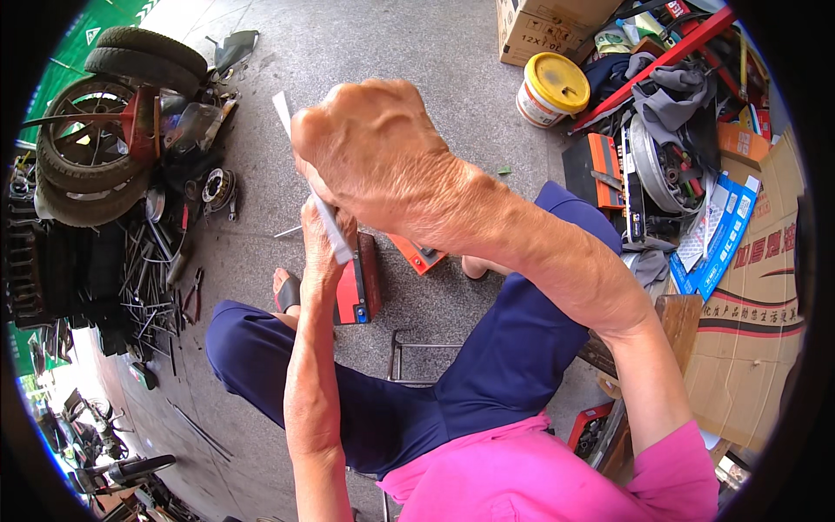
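My right hand [370, 143] is raised in front of me, its fingers curled closed around a flat white strip [332, 233]. One end of the strip sticks out past the knuckles, and the other slants down across my left hand [325, 244]. That left hand sits lower, close under my right wrist, with its fingers curled and partly hidden; what it grips is not visible. A thin pale rod [289, 231] shows beside it. Below my hands, a red-and-black box-shaped battery [358, 283] stands on the floor between my legs, with an orange-topped battery [416, 254] behind it.
Tyres and wheels [143, 61] are piled on the left, above scattered metal tools and pliers [193, 296]. To the right stand a yellow-lidded bucket [553, 85], another orange-and-black battery [604, 171], heaped parts and a cardboard sheet [748, 348]. A metal-framed stool [396, 357] is beneath me.
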A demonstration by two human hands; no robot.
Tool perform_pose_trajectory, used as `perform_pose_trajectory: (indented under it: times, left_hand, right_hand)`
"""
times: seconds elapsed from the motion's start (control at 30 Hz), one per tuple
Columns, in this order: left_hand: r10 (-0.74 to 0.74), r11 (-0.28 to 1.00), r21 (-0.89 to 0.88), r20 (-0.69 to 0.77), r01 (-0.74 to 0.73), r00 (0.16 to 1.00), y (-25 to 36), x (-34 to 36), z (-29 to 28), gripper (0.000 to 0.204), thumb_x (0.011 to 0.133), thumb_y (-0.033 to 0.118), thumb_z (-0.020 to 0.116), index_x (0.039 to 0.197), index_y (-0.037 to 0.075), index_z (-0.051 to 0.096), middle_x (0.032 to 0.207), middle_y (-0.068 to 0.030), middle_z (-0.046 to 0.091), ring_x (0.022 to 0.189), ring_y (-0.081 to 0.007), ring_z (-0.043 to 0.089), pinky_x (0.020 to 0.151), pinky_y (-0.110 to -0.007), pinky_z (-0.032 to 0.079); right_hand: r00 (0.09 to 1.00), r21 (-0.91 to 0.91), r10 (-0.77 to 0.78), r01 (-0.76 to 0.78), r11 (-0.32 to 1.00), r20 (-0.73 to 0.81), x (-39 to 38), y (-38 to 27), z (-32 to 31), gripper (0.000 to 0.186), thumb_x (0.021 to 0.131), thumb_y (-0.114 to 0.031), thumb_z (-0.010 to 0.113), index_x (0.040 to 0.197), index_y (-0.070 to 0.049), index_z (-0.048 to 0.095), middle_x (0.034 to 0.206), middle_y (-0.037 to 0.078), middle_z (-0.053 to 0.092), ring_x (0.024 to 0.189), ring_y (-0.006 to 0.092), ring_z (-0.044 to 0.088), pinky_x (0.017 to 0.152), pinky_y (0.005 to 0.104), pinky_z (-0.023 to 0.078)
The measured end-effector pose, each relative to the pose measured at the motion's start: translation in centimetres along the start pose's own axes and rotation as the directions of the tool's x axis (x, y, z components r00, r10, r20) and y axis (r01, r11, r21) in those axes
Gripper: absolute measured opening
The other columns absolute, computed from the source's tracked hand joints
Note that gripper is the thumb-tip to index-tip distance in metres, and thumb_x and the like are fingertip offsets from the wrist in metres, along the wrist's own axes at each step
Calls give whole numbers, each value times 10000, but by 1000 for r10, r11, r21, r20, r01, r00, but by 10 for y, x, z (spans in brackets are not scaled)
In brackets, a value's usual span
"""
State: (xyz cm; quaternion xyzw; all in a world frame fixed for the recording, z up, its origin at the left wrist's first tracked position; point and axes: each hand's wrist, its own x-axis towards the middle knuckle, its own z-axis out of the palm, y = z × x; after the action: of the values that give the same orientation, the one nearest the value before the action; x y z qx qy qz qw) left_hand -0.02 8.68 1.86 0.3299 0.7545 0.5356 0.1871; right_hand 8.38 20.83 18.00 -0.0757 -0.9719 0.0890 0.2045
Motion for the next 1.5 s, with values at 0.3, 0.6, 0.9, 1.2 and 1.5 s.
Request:
perform_pose_trajectory:
  times: [0.3, 0.6, 0.9, 1.2, 1.5]
  left_hand:
    - [294, 944, 152, 21, -294, 955, 3, 2, 4, 208, 964, 161, 540, 985, -32, 612, 786, -214, 658, 781, -354, 677, 719, -395, 501]
    - [183, 950, 241, 79, -197, 980, -16, -1, -12, 234, 848, 145, 646, 1036, 6, 643, 919, -218, 693, 948, -377, 680, 766, -425, 517]
    - [86, 984, 149, 62, -94, 994, -17, 1, -4, 254, 885, 210, 628, 1008, -12, 640, 838, -200, 687, 810, -320, 696, 711, -401, 508]
    - [264, 929, 251, 60, -271, 963, -1, -4, 5, 154, 931, 95, 521, 927, -43, 590, 786, -264, 622, 757, -446, 627, 646, -454, 469]
    - [233, 955, 179, 32, -235, 972, 7, -3, 3, 198, 923, 146, 562, 969, -37, 621, 823, -266, 652, 836, -392, 684, 709, -401, 506]
  right_hand:
    - [919, 50, -334, 351, 935, -211, -7, 23, 30, 135, 773, -119, 663, 878, -34, 667, 872, 132, 664, 804, 291, 687, 831, 405, 534]
    - [972, 180, -226, 210, 961, 72, -7, 2, 13, 138, 797, -170, 658, 889, -82, 712, 938, 104, 693, 1005, 265, 666, 912, 407, 494]
    - [922, 106, -385, 388, 915, -47, -5, 17, 30, 167, 782, -186, 650, 870, -46, 673, 1016, 128, 685, 1169, 293, 595, 1035, 498, 419]
    - [984, -65, -138, 132, 989, -109, -4, 6, 13, 145, 687, -211, 751, 812, -141, 728, 791, 38, 698, 785, 206, 713, 719, 417, 558]
    - [959, 76, -278, 282, 957, -56, -13, 16, 18, 94, 770, -154, 668, 800, -67, 651, 881, 83, 664, 970, 236, 646, 921, 404, 472]
